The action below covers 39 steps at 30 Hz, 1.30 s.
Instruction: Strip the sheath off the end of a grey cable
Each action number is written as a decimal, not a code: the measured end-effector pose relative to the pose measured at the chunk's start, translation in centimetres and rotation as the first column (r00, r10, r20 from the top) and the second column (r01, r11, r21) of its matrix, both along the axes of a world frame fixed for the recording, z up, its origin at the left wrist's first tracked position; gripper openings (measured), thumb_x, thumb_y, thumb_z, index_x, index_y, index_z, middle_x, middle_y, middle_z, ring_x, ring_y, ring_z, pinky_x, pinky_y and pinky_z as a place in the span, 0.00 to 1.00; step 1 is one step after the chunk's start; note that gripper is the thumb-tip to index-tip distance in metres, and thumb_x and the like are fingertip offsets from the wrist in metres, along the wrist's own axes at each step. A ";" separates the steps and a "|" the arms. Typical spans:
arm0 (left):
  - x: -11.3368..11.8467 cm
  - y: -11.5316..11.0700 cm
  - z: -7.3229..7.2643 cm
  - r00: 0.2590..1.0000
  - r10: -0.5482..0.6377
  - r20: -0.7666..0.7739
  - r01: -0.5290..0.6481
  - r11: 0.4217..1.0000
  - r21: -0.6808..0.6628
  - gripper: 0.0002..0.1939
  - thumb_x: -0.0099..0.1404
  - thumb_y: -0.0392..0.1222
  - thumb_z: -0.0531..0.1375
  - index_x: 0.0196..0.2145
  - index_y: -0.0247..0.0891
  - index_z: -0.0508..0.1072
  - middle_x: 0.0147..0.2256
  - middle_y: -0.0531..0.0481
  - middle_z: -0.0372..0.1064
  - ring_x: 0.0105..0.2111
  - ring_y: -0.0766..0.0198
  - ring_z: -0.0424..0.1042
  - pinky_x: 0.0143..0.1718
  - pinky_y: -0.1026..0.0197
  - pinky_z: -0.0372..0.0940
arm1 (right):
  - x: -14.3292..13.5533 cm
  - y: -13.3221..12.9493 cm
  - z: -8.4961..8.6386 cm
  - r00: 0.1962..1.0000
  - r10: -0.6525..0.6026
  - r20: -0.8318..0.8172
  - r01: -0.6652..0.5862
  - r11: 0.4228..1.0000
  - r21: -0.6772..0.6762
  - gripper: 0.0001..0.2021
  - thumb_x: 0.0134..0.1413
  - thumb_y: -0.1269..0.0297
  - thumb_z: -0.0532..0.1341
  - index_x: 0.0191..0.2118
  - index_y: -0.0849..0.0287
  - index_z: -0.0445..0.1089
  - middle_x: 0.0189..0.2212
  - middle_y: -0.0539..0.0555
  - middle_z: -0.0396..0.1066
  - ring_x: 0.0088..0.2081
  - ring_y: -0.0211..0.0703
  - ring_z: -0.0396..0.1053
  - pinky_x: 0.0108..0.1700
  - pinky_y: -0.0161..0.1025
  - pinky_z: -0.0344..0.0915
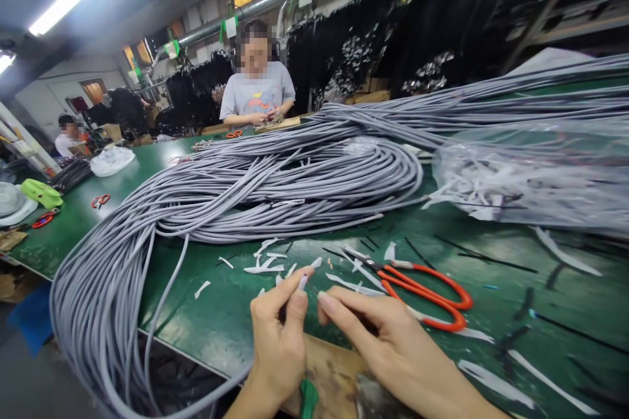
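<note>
At the near edge of the green tabletop, the left hand pinches the end of a grey cable between thumb and forefinger, the tip showing just above the fingertips. The right hand reaches in from the right, its forefinger and thumb brought close to that same tip, fingers loosely curled; whether they already grip it is hard to tell. The work in hand looks like stripping or peeling the cable's end, judging by the white scraps scattered just beyond the hands. The next move would call for a firm hold on the tip and a steady pull against the left hand's pinch. Red-handled scissors lie beside the right hand. A large bundle of grey cables sprawls across the table's middle, and a plastic bag of offcuts sits toward the right edge.
</note>
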<state>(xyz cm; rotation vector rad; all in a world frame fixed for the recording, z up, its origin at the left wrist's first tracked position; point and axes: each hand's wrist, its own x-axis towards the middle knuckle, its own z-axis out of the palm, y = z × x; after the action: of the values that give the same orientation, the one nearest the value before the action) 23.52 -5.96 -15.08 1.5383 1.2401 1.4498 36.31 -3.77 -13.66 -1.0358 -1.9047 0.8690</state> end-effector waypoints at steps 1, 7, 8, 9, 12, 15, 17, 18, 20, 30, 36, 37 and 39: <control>0.0 0.0 -0.1 1.000 -0.004 -0.006 0.004 1.000 0.005 0.17 0.67 0.43 0.51 0.46 0.36 0.74 0.45 0.45 0.74 0.47 0.59 0.71 0.49 0.62 0.64 | 0.0 0.0 0.0 1.000 -0.009 -0.001 0.009 1.000 0.006 0.20 0.57 0.55 0.46 0.17 0.57 0.54 0.14 0.45 0.48 0.17 0.35 0.49 0.19 0.33 0.48; 0.1 0.2 0.0 0.998 -0.027 -0.059 0.028 1.000 0.007 0.17 0.67 0.42 0.51 0.46 0.35 0.74 0.43 0.44 0.75 0.43 0.59 0.73 0.46 0.62 0.65 | -0.3 -0.1 -0.1 0.998 -0.055 -0.020 0.056 0.997 0.050 0.18 0.57 0.58 0.47 0.17 0.57 0.55 0.14 0.45 0.50 0.16 0.34 0.50 0.18 0.32 0.50; 0.1 0.2 0.1 0.997 -0.033 -0.074 0.033 0.999 -0.001 0.17 0.67 0.42 0.51 0.46 0.35 0.74 0.42 0.43 0.75 0.40 0.60 0.74 0.44 0.62 0.66 | -0.4 -0.1 -0.2 0.997 -0.066 -0.030 0.068 0.996 0.061 0.18 0.56 0.58 0.47 0.17 0.57 0.55 0.14 0.45 0.50 0.16 0.34 0.50 0.17 0.32 0.49; 0.1 0.2 0.1 0.995 -0.036 -0.091 0.036 0.999 -0.004 0.17 0.67 0.42 0.50 0.46 0.35 0.74 0.40 0.43 0.76 0.37 0.60 0.75 0.42 0.63 0.67 | -0.4 -0.1 -0.3 0.996 -0.075 -0.038 0.078 0.995 0.070 0.18 0.56 0.58 0.48 0.17 0.57 0.55 0.13 0.45 0.49 0.16 0.34 0.50 0.17 0.32 0.49; 0.4 -0.2 0.1 0.974 -0.068 -0.216 0.072 0.997 0.011 0.18 0.67 0.43 0.49 0.45 0.35 0.76 0.33 0.43 0.77 0.30 0.61 0.74 0.35 0.63 0.67 | -0.1 0.0 -0.2 0.984 -0.158 -0.086 0.164 0.984 0.065 0.19 0.57 0.57 0.49 0.17 0.56 0.54 0.14 0.44 0.49 0.16 0.34 0.49 0.16 0.31 0.49; 0.6 -0.6 -0.1 0.915 -0.146 -0.376 0.157 0.988 -0.003 0.17 0.66 0.45 0.51 0.41 0.38 0.78 0.26 0.45 0.75 0.25 0.62 0.71 0.31 0.63 0.65 | 1.2 0.4 0.6 0.918 -0.350 -0.188 0.360 0.933 0.017 0.18 0.60 0.55 0.49 0.20 0.55 0.55 0.13 0.43 0.49 0.14 0.34 0.49 0.14 0.31 0.48; 0.3 -0.5 0.0 0.922 -0.182 -0.342 0.175 0.983 -0.052 0.18 0.66 0.47 0.51 0.41 0.38 0.78 0.27 0.45 0.75 0.26 0.62 0.70 0.31 0.64 0.63 | 2.2 0.8 1.3 0.908 -0.371 -0.195 0.397 0.910 0.118 0.16 0.60 0.55 0.50 0.24 0.55 0.60 0.12 0.44 0.53 0.13 0.35 0.52 0.13 0.32 0.50; 0.1 -0.4 0.1 0.936 -0.192 -0.296 0.174 0.981 -0.086 0.19 0.66 0.48 0.50 0.41 0.38 0.78 0.28 0.46 0.74 0.27 0.62 0.69 0.30 0.64 0.62 | 2.5 1.0 1.5 0.931 -0.328 -0.158 0.358 0.903 0.236 0.15 0.60 0.56 0.50 0.26 0.56 0.63 0.13 0.46 0.57 0.14 0.36 0.56 0.15 0.32 0.54; -0.5 0.1 0.4 0.948 -0.225 -0.227 0.193 0.969 -0.151 0.23 0.67 0.52 0.48 0.41 0.35 0.78 0.25 0.48 0.70 0.24 0.64 0.63 0.26 0.65 0.58 | 2.9 1.2 1.7 0.976 -0.216 -0.006 0.189 0.844 0.501 0.12 0.62 0.61 0.51 0.31 0.57 0.68 0.19 0.50 0.66 0.18 0.38 0.63 0.20 0.32 0.60; -3.6 1.2 1.6 0.936 -0.340 0.087 0.346 0.853 -0.392 0.32 0.59 0.63 0.53 0.30 0.27 0.78 0.15 0.60 0.42 0.16 0.73 0.41 0.18 0.66 0.39 | 2.8 1.3 0.9 0.936 -0.278 0.215 -0.051 0.497 0.866 0.11 0.62 0.75 0.49 0.43 0.62 0.68 0.17 0.46 0.65 0.19 0.34 0.62 0.24 0.33 0.56; -3.7 1.3 1.8 0.834 -0.463 0.302 0.551 0.663 -0.506 0.32 0.54 0.64 0.57 0.25 0.25 0.77 0.13 0.63 0.37 0.14 0.77 0.35 0.16 0.66 0.33 | 2.9 1.2 -0.4 0.931 -0.237 0.279 -0.149 0.452 0.879 0.14 0.64 0.75 0.46 0.48 0.66 0.65 0.18 0.46 0.63 0.20 0.36 0.62 0.25 0.36 0.55; -3.6 1.3 1.9 0.839 -0.456 0.295 0.542 0.662 -0.518 0.33 0.53 0.65 0.58 0.25 0.25 0.77 0.13 0.63 0.37 0.14 0.77 0.35 0.16 0.66 0.33 | 2.8 1.1 -0.5 0.922 -0.241 0.302 -0.173 0.441 0.880 0.13 0.64 0.76 0.46 0.47 0.67 0.65 0.19 0.47 0.64 0.21 0.36 0.63 0.26 0.37 0.56; -3.6 1.6 2.1 0.872 -0.426 0.239 0.485 0.699 -0.526 0.33 0.53 0.66 0.57 0.25 0.26 0.77 0.12 0.62 0.39 0.13 0.76 0.38 0.16 0.67 0.35 | 2.7 1.1 -0.4 0.893 -0.280 0.352 -0.218 0.414 0.884 0.13 0.63 0.78 0.46 0.44 0.69 0.66 0.20 0.49 0.67 0.22 0.37 0.65 0.26 0.37 0.57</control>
<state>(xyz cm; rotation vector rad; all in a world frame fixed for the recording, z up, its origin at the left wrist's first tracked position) 19.89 -4.38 -13.03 1.2101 1.0033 0.7162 39.02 -2.70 -14.07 -0.5407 -2.2416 -0.5905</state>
